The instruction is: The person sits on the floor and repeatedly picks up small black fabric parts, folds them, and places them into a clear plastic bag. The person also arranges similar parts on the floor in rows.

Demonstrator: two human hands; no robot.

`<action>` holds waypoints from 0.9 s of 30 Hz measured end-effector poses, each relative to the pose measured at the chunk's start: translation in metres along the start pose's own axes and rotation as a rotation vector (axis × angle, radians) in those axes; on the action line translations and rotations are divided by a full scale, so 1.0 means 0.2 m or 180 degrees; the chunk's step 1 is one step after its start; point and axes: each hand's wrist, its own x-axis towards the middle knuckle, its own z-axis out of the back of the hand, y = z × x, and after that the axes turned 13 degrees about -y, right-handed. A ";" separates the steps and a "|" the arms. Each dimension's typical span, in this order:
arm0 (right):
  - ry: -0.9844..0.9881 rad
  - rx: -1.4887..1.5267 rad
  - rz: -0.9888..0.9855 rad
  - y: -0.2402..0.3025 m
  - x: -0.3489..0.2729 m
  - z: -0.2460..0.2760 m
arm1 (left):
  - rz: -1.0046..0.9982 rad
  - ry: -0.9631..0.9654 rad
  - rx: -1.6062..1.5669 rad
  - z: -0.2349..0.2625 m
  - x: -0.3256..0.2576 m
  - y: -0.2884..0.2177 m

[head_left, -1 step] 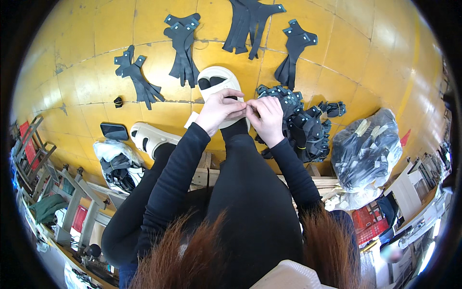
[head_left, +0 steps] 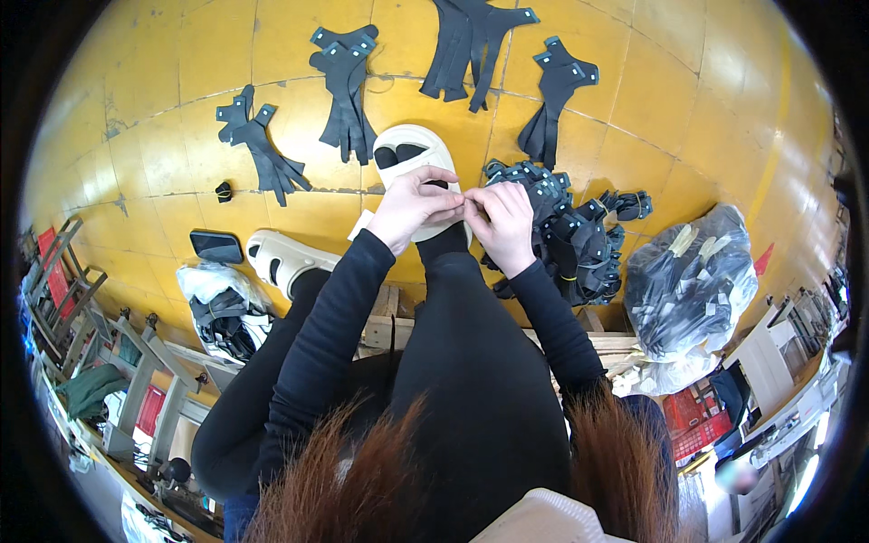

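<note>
Both of my hands meet in front of me, over the cream clog (head_left: 416, 140) on my right foot. The thumb and fingers of my left hand (head_left: 415, 206) are pinched together. My right hand (head_left: 502, 222) is also closed in a pinch, its fingertips against those of the left. Whatever lies between the fingertips is too small to make out. A small white piece (head_left: 360, 224) shows beside my left wrist. Just right of my right hand lies a heap of black strap bundles (head_left: 579, 240) with small pale labels.
On the yellow tiled floor (head_left: 145, 145) ahead lie black strap bundles (head_left: 348, 95), fanned out in several groups. To the left are a phone (head_left: 215, 246) and a plastic bag of black pieces (head_left: 222, 308). A large clear bag (head_left: 692, 281) of black pieces stands at the right.
</note>
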 end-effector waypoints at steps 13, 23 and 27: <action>0.0574 0.1145 -0.2082 0.01 0.01 0.09 | -0.0734 -0.0170 0.0369 -0.03 0.08 0.07; 0.0371 0.2168 -0.4089 -0.01 -0.01 0.06 | -0.1850 -0.0170 0.1526 -0.07 0.01 0.05; 0.0473 0.2460 -0.4416 -0.03 -0.02 0.07 | -0.2137 -0.0128 0.1738 -0.07 0.01 0.06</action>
